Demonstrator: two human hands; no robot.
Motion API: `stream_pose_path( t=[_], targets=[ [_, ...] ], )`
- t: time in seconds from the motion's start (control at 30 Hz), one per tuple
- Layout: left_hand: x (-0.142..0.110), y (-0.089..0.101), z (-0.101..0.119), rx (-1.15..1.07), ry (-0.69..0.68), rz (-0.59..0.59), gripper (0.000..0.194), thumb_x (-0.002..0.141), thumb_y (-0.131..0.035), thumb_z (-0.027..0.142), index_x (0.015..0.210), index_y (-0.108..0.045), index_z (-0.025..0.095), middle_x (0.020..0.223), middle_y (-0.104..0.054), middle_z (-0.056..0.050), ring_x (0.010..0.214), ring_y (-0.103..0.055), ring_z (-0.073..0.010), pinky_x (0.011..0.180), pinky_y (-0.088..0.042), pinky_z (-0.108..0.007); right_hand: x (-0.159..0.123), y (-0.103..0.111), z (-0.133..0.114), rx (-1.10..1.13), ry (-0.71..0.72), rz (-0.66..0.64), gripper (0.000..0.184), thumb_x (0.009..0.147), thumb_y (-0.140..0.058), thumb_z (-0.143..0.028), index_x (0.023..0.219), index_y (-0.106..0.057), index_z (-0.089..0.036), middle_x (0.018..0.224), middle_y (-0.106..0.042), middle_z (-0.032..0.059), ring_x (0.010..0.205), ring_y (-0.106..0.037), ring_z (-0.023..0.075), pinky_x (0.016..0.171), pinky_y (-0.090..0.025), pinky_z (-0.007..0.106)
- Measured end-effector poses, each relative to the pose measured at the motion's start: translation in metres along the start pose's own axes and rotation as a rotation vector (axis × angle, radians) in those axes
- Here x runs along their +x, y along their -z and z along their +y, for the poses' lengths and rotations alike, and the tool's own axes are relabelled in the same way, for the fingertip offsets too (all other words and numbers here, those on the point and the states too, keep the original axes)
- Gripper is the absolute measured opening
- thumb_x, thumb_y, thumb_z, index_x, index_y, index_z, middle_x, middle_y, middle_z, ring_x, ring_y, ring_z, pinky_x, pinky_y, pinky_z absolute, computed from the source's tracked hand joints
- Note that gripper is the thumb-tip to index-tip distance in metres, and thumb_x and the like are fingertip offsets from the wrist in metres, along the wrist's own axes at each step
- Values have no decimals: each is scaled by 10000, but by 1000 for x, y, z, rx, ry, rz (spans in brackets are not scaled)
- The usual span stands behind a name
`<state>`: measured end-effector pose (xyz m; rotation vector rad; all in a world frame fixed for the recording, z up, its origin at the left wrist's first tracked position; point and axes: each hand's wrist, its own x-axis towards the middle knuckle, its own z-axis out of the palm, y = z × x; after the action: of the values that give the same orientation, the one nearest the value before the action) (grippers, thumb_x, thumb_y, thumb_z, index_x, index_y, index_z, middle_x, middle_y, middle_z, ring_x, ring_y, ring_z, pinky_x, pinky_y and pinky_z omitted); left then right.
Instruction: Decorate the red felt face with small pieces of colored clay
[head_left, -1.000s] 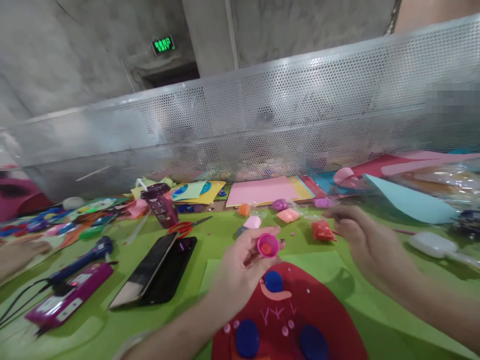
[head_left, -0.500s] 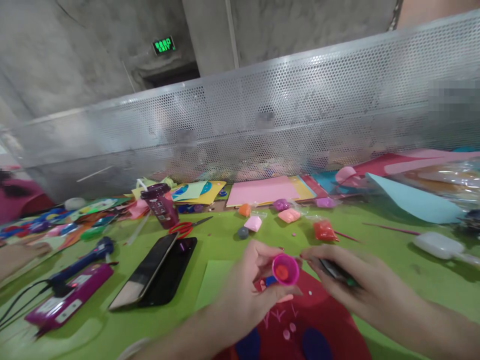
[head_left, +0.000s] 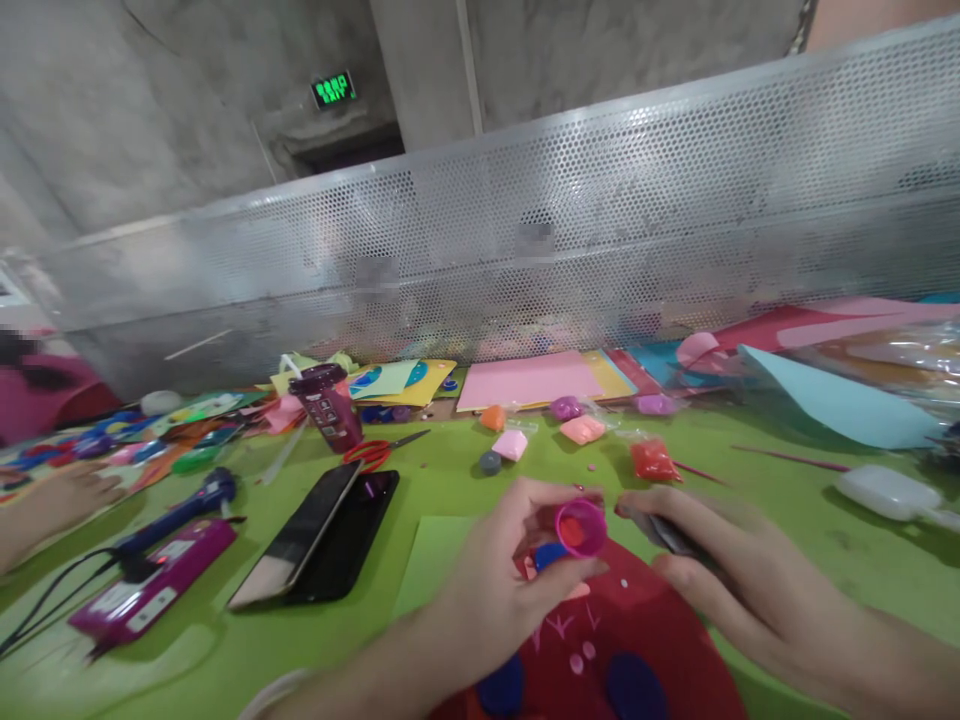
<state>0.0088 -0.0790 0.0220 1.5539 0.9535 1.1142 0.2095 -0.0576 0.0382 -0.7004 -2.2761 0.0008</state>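
Observation:
My left hand is closed around a small bright-pink cup, tilted so its mouth faces me, with an orange-red lump inside. Just right of it, my right hand is closed on a flat dark-grey object; most of this is hidden by the fingers, and its kind is unclear. The hands are apart. Below them lies a dark-red rounded sheet with pink line marks, small pink ovals and dark-blue round patches. A blue and an orange-pink piece show under my left hand, partly covered.
Left of my hands are a black phone, red-handled scissors, a purple lidded cup, a glue gun and a magenta power strip. Bagged clay lies behind. A co-worker's hand rests far left.
The pink cup's mouth has tipped slightly, and my right hand has drawn a little away from it. The whole view has shifted slightly. Both hands keep their holds.

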Motion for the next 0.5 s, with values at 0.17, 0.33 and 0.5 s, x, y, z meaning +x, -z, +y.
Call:
stream_pose_path(
  t=[0.17, 0.33, 0.5],
  targets=[
    [0, 1, 5, -6, 11, 32, 290, 751, -656, 253, 998, -505, 230, 998, -633, -24, 940, -619, -179, 822, -506, -326, 0, -2, 15, -114, 15, -3, 447, 963, -169, -420, 861, -529, -175, 607, -552, 11, 484, -498, 128, 430, -365, 245],
    [-1, 1, 9, -47, 49, -91, 291, 805, -591, 244, 1069, -467, 240, 1028, -608, -36, 991, -591, -175, 806, -509, -296, 4, -5, 17, -279, 129, -55, 476, 974, -161, -374, 694, -495, -184, 557, -537, 6, 465, -499, 121, 437, -328, 237],
    [-1, 1, 9, -46, -19, -137, 295, 803, -596, 217, 1075, -482, 219, 1128, -590, -64, 1085, -550, -182, 890, -469, -294, 6, -5, 16, -404, 219, -67, 472, 977, -184, -360, 687, -515, -187, 550, -560, 0, 464, -508, 124, 450, -322, 246]
  ],
)
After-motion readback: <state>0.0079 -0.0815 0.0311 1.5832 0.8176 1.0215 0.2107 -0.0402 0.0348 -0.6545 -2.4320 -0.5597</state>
